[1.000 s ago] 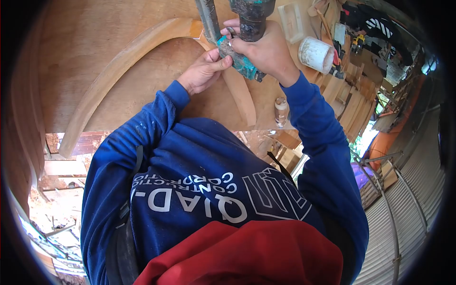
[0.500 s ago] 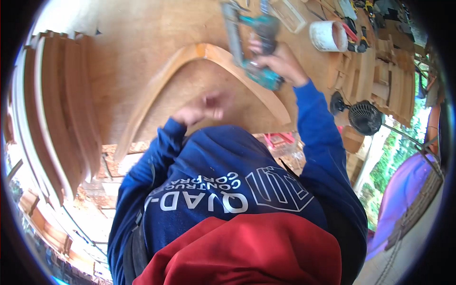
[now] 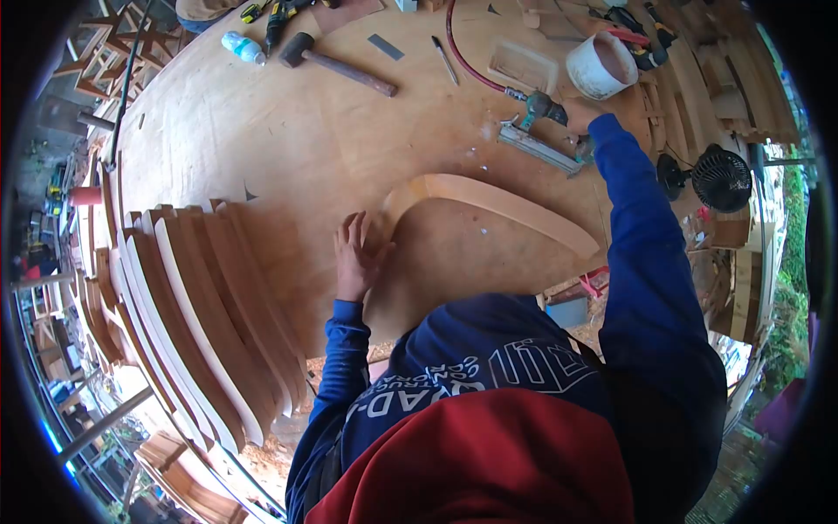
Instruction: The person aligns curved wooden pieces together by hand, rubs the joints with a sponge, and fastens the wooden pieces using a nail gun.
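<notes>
A curved, boomerang-shaped wooden piece point(image 3: 506, 203) lies on the plywood table in front of me. My left hand point(image 3: 360, 260) is over its left arm, fingers spread, hiding part of the wood; whether it presses on the piece I cannot tell. Further out to the right, my right hand point(image 3: 581, 115) is closed on the teal and black nail gun point(image 3: 539, 147). The gun is down at the tabletop with its long grey magazine turned toward me. A red air hose point(image 3: 463, 63) joins it. Some of the right fingers are hidden behind the tool.
Curved wooden boards point(image 3: 205, 306) stand stacked at the left. A mallet point(image 3: 336, 63), a pen point(image 3: 445, 59), a plastic bottle point(image 3: 243, 48) and drills lie at the far side. A white bucket point(image 3: 601, 66), a clear tray point(image 3: 522, 65) and a small fan point(image 3: 721, 178) are right.
My right hand has brought the nail gun from the air down to the tabletop at the right. My left hand has moved onto the curved piece's left arm. The view has shifted.
</notes>
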The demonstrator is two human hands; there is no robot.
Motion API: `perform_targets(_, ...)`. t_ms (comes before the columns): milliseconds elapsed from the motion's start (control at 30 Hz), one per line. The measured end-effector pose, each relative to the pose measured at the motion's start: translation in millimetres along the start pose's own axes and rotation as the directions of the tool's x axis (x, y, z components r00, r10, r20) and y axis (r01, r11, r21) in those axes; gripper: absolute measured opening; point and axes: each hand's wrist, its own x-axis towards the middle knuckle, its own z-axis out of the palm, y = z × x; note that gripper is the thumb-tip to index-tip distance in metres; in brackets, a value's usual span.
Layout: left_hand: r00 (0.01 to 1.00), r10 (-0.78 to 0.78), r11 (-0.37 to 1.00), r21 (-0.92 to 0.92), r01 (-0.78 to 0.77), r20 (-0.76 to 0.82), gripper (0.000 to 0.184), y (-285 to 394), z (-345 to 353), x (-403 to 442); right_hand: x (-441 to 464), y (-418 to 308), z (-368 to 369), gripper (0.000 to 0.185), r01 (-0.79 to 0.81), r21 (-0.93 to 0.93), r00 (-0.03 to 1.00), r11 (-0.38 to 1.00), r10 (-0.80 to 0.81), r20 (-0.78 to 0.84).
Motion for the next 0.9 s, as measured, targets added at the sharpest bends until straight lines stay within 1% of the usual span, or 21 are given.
perform_targets(100, 0.999, -0.014, 1.0, -0.026, 0.014, 0.033, 0.083, -2, 10, 9, 1, -10, 9, 0.076, -0.085, 0.066, 0.996, 0.994, 0.084, 0.02)
perform_targets(133, 0.999, -0.035, 0.999, 0.001, 0.035, 0.036, 0.08, -5, 20, 8, 2, -19, 9, 0.084, -0.112, 0.001, 0.991, 0.994, 0.111, 0.08)
perform_targets(233, 0.997, -0.064, 0.998, 0.023, 0.063, 0.052, 0.077, -4, 22, 11, -3, -54, 22, 0.081, -0.024, -0.015, 0.996, 1.0, 0.025, 0.088)
perform_targets(300, 0.996, -0.053, 0.999, -0.002, 0.053, 0.071, 0.075, -4, 20, 13, -26, -101, 28, 0.078, 0.085, -0.015, 0.996, 0.996, -0.085, 0.001)
perform_targets(333, 0.996, -0.046, 0.999, -0.008, 0.047, 0.072, 0.074, -5, 21, 14, -31, -121, 51, 0.078, 0.256, 0.036, 0.954, 0.966, -0.246, -0.172)
perform_targets(367, 0.995, -0.052, 0.999, 0.001, 0.052, 0.081, 0.074, -6, 23, 14, -39, -141, 72, 0.078, 0.425, 0.057, 0.854, 0.903, -0.38, -0.355)
perform_targets(433, 0.995, -0.057, 0.998, 0.031, 0.055, 0.08, 0.073, -7, 25, 14, -73, -194, 79, 0.081, 0.581, 0.263, 0.797, 0.771, -0.472, -0.378)
perform_targets(533, 0.995, -0.057, 0.995, 0.081, 0.051, 0.079, 0.074, -4, 23, 14, -95, -236, 104, 0.085, 0.566, 0.126, 0.78, 0.815, -0.48, -0.402)
perform_targets(633, 0.996, -0.048, 0.996, 0.076, 0.043, 0.071, 0.074, -3, 23, 13, -99, -249, 123, 0.084, 0.577, 0.085, 0.755, 0.812, -0.491, -0.434)
perform_targets(733, 0.996, -0.043, 0.994, 0.102, 0.035, 0.077, 0.074, -1, 22, 13, -114, -245, 137, 0.079, 0.609, 0.074, 0.723, 0.79, -0.514, -0.461)
perform_targets(833, 0.999, -0.004, 0.998, 0.065, 0.001, 0.036, 0.075, -8, 29, 10, -143, -232, 140, 0.072, 0.632, 0.225, 0.741, 0.742, -0.491, -0.459)
perform_targets(867, 1.0, -0.01, 0.998, 0.055, 0.008, 0.026, 0.076, -9, 30, 11, -152, -224, 148, 0.064, 0.646, 0.203, 0.706, 0.736, -0.476, -0.524)
perform_targets(900, 1.0, -0.015, 0.999, 0.041, 0.014, 0.019, 0.077, -10, 28, 10, -161, -213, 153, 0.061, 0.633, 0.284, 0.719, 0.72, -0.412, -0.56)
